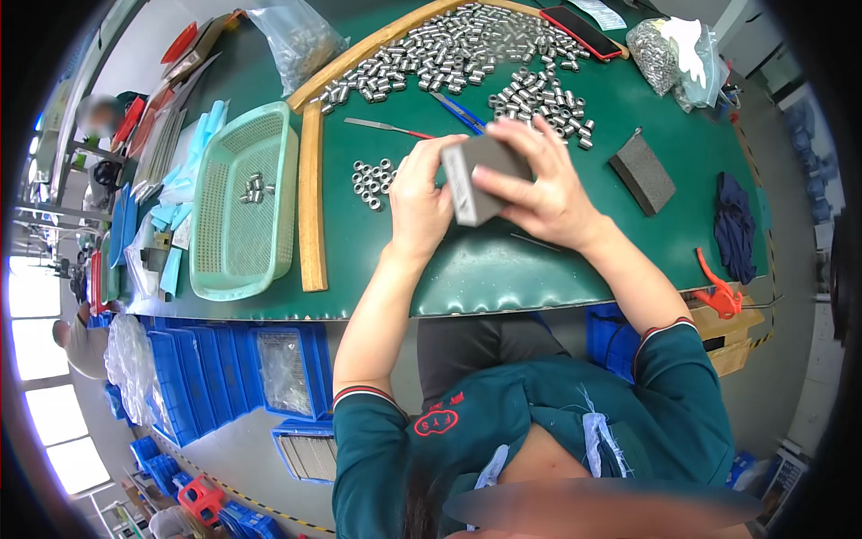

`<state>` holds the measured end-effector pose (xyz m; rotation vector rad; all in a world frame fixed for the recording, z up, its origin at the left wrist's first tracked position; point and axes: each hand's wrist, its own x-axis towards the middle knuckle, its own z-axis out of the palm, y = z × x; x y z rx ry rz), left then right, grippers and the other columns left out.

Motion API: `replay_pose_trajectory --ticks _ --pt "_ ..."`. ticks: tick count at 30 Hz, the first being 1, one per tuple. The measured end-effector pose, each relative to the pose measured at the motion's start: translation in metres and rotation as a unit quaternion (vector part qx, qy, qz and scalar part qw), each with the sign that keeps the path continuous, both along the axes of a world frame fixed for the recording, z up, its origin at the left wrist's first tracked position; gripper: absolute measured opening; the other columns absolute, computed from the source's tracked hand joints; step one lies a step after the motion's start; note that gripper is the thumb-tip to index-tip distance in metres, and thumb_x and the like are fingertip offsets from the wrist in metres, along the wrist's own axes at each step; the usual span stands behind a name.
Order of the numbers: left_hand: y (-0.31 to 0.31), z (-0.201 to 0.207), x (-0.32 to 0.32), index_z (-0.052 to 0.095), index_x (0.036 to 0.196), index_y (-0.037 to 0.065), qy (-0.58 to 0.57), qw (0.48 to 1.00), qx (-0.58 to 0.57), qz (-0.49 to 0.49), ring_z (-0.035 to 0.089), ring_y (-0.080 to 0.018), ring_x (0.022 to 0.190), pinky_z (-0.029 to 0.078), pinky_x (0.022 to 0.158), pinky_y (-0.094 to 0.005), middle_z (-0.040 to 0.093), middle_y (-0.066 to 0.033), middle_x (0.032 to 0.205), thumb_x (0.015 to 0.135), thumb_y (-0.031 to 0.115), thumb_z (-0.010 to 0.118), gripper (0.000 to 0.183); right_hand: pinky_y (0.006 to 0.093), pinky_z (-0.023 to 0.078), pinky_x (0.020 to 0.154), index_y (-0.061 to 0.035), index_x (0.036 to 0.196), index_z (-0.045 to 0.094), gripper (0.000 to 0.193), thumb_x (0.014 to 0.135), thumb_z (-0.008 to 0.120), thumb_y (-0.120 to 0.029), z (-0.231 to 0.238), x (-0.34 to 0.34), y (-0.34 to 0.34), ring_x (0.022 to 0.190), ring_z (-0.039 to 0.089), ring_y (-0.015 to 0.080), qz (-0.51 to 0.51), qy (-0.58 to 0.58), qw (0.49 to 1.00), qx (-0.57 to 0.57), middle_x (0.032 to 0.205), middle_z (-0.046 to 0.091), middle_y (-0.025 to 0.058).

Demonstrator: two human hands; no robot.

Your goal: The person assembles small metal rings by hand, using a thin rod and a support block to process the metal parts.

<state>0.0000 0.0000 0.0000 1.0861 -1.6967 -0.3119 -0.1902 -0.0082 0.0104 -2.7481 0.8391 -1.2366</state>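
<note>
My left hand (pixel 417 196) and my right hand (pixel 555 196) both hold a grey rectangular block (pixel 461 184) just above the table's near middle. The left fingers close on its left end, while the right thumb and fingers grip its dark face and edge. Left of the left hand stands a small group of short metal sleeves (pixel 371 183). Beyond the hands lie a loose cluster of sleeves (pixel 532 97) and a large spread of them (pixel 422 58). A blue-handled tool (pixel 461 113) and a thin red-handled file (pixel 386 127) lie behind the block.
A second dark grey block (pixel 644 172) lies at right. At left are a green plastic basket (pixel 285 207) holding a few sleeves, and a wooden strip (pixel 312 202). A phone (pixel 579 31), bags of parts (pixel 653 56), dark cloth (pixel 734 225) and orange-red tool (pixel 718 289) sit around the edges.
</note>
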Motion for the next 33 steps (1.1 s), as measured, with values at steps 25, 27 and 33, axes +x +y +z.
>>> replay_pose_trajectory --ticks 25,27,33 --pt "-0.003 -0.010 -0.001 0.062 0.106 0.007 0.044 0.998 0.051 -0.003 0.064 -0.0208 0.087 0.049 0.077 -0.0318 0.066 -0.0083 0.096 0.078 0.001 0.067 0.029 0.0578 0.027 0.104 -0.0305 0.128 0.055 0.068 0.065 0.077 -0.022 -0.003 -0.009 -0.010 0.123 0.045 0.0317 -0.056 0.029 0.998 0.022 0.137 0.043 0.0116" --pt "-0.003 -0.009 -0.001 0.062 0.106 0.007 0.003 0.999 0.040 0.013 0.063 -0.0229 0.086 0.049 0.076 -0.0330 0.066 -0.0081 0.095 0.077 0.001 0.066 0.030 0.0577 0.027 0.104 -0.0326 0.126 0.056 0.064 0.066 0.076 -0.023 0.000 -0.003 -0.001 0.122 0.046 0.0316 0.001 0.039 0.999 0.000 0.136 0.044 0.0099" --pt "-0.003 -0.006 0.000 0.062 0.105 0.007 -0.008 1.000 0.011 -0.012 0.062 -0.0268 0.081 0.048 0.073 -0.0350 0.065 -0.0081 0.091 0.074 0.001 0.066 0.032 0.0566 0.028 0.104 -0.0383 0.124 0.057 0.063 0.066 0.076 -0.023 -0.003 -0.013 -0.015 0.121 0.047 0.0291 -0.087 0.037 0.995 -0.019 0.134 0.046 0.0070"
